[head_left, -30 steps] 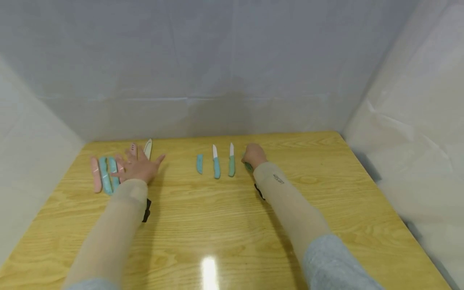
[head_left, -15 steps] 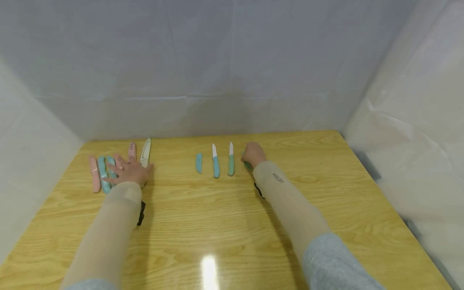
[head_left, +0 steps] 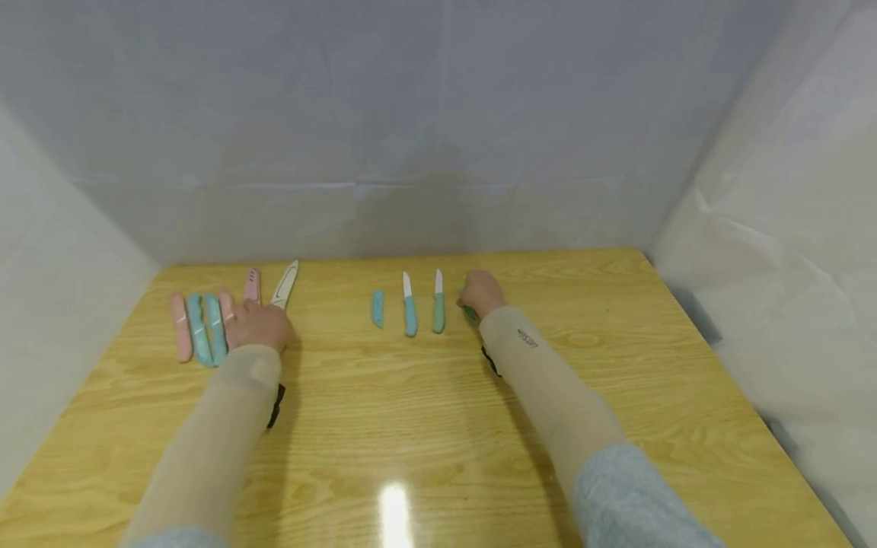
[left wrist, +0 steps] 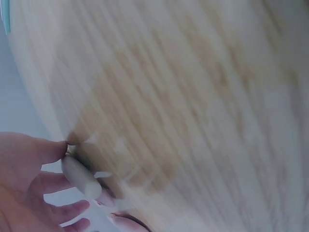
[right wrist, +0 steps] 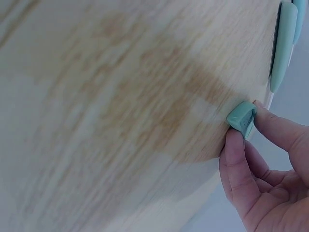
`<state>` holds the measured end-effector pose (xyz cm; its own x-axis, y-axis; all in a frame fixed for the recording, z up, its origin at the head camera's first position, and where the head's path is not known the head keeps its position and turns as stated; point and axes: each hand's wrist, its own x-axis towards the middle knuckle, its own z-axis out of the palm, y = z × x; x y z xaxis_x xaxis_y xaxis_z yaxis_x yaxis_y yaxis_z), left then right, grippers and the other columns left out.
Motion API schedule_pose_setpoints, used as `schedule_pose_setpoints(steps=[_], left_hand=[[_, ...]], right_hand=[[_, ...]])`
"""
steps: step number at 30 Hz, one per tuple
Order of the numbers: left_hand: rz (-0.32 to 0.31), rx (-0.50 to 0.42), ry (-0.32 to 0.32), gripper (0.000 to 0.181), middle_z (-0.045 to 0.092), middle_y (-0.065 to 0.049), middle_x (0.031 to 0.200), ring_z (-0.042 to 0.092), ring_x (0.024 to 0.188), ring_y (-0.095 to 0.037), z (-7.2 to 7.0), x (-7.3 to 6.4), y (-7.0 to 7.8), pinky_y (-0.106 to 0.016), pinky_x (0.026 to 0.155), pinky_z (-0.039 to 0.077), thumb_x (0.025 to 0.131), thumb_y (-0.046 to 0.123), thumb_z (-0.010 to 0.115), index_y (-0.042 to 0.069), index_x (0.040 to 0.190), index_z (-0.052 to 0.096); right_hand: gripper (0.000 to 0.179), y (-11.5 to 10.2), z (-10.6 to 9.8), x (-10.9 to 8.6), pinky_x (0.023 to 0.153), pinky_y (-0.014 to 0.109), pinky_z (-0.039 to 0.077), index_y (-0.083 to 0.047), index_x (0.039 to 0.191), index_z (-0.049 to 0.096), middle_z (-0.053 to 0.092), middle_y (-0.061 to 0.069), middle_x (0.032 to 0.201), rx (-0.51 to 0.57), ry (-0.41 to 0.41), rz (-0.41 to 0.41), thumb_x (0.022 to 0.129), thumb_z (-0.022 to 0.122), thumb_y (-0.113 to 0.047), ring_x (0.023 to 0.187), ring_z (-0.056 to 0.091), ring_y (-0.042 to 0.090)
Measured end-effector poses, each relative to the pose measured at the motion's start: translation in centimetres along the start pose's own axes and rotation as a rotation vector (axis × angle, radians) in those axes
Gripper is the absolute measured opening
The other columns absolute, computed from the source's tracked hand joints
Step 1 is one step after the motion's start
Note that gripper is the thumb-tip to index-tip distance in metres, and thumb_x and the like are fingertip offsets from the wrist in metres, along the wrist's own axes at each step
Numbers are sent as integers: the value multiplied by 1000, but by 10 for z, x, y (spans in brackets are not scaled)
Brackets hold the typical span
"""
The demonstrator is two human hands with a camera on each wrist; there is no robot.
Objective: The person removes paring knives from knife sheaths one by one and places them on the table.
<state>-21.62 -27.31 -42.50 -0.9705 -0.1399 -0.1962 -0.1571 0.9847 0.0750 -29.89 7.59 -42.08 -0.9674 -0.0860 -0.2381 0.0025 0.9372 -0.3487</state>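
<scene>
My left hand (head_left: 260, 326) pinches the pale handle (left wrist: 79, 176) of a white knife; its slotted white blade cover (head_left: 285, 283) points away towards the back edge. Thumb and fingers stand on either side of that handle in the left wrist view. My right hand (head_left: 482, 293) holds a small green knife sheath (right wrist: 243, 117) between thumb and fingers, its hollow end showing in the right wrist view. Left of it lie a green-handled knife (head_left: 438, 313) and a blue-handled knife (head_left: 409, 316), both with bare blades, then a blue sheath (head_left: 377, 309).
Beside my left hand lie a pink knife (head_left: 181, 327), a blue knife (head_left: 199, 331), another blue knife (head_left: 215, 331) and a pink piece partly covered by the hand. A pink sheath (head_left: 252, 284) with holes shows beyond it. Pale sheets hang around the wooden table (head_left: 356, 426).
My left hand, spread open before, has come down and closed its fingers on the white knife. The knife's tip has swung to the right. My right hand stays put with the green sheath.
</scene>
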Motion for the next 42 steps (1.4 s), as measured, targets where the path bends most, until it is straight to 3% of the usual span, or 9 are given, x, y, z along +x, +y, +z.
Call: schedule_pose_setpoints(steps=[3, 10, 14, 24, 27, 30, 33, 39, 42], left_hand=[[-17, 11, 0, 33, 39, -46, 119, 32, 115, -60, -2, 2, 2, -64, 91, 38, 94, 11, 39, -12, 99, 62], [-7, -32, -5, 26, 59, -35, 98, 54, 94, -48, -7, 0, 4, -60, 103, 31, 90, 10, 48, -9, 83, 63], [-18, -149, 0, 26, 60, -32, 90, 54, 85, -42, -8, -2, 3, -54, 83, 44, 90, 9, 47, -10, 82, 61], [-62, -324, -19, 46, 54, -39, 111, 56, 74, -30, -12, 3, 7, -32, 58, 48, 101, 13, 41, -29, 121, 38], [-47, -334, 7, 47, 32, -40, 143, 55, 72, -29, -10, 4, 3, -41, 78, 51, 102, 10, 35, -30, 126, 34], [22, -220, 50, 35, 25, -35, 150, 60, 94, -36, -7, 3, -2, -55, 114, 21, 99, 4, 34, -21, 112, 55], [88, -104, 76, 31, 49, -37, 130, 52, 115, -45, -7, 2, -4, -62, 115, -7, 99, 3, 35, -16, 104, 60], [64, -153, 58, 39, 52, -37, 111, 54, 99, -47, -9, -1, -7, -57, 99, 38, 104, 10, 28, -20, 115, 51], [55, -166, 52, 41, 52, -39, 113, 55, 99, -47, -9, 1, -7, -57, 96, 41, 104, 10, 27, -21, 117, 50]], right_hand=[[38, 1, 1, 2, 96, 38, 50, 4, 118, 62, 64, 17, 119, 7, 3, 4, 88, 71, -16, 105, 60, 27], [39, 0, 4, 3, 96, 39, 50, 3, 120, 61, 63, 17, 121, 32, 2, 17, 87, 72, -15, 106, 59, 27], [39, -2, 6, 3, 96, 39, 51, 4, 120, 61, 63, 17, 121, 27, -11, 20, 88, 72, -15, 107, 60, 27], [40, -1, 5, 6, 98, 38, 49, 4, 121, 61, 63, 17, 122, -24, -11, 0, 88, 72, -17, 110, 59, 28], [38, 1, 5, 5, 96, 37, 50, 4, 118, 61, 64, 16, 117, -20, -14, -6, 88, 72, -18, 103, 59, 25], [41, 3, 4, 3, 97, 37, 50, 4, 120, 60, 64, 16, 118, -6, -15, -15, 88, 72, -18, 104, 59, 25], [45, 5, 4, 3, 99, 37, 49, 5, 123, 58, 62, 17, 121, 18, -6, -19, 88, 73, -18, 108, 59, 27], [33, 9, 4, 4, 87, 34, 51, 4, 105, 62, 64, 15, 102, 75, 12, -37, 88, 73, -23, 86, 56, 22], [28, 14, 3, 3, 69, 30, 48, -3, 81, 58, 55, 7, 78, 112, 13, -41, 91, 69, -28, 68, 47, 17]])
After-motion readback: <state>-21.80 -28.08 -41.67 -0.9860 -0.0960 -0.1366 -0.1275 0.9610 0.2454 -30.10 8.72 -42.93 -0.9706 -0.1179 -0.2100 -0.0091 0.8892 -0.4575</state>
